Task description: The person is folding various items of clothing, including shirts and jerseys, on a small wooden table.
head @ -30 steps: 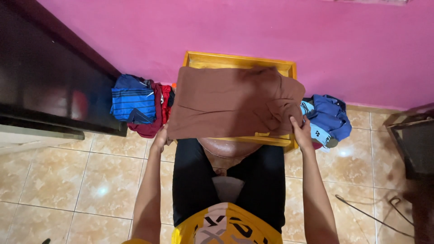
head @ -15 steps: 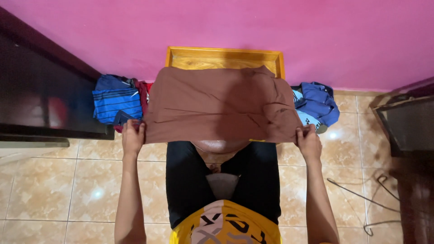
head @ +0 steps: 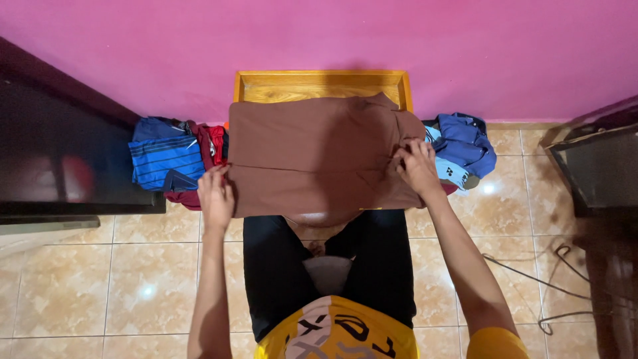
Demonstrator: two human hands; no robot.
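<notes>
Brown cloth: a plain brown folded garment point(head: 312, 156) lies flat across the person's lap and over the near edge of a shallow yellow wooden tray point(head: 319, 85), long axis running left to right.
Left hand point(head: 214, 193): fingers together, pinching the garment's near left corner.
Right hand point(head: 419, 167): fingers curled, gripping the right edge; both are equally close.
Left side: blue striped and red clothes point(head: 174, 159) on the tiled floor point(head: 100, 279).
Right side: blue shirt pile point(head: 465, 147).
Behind: pink wall point(head: 319, 33).
</notes>
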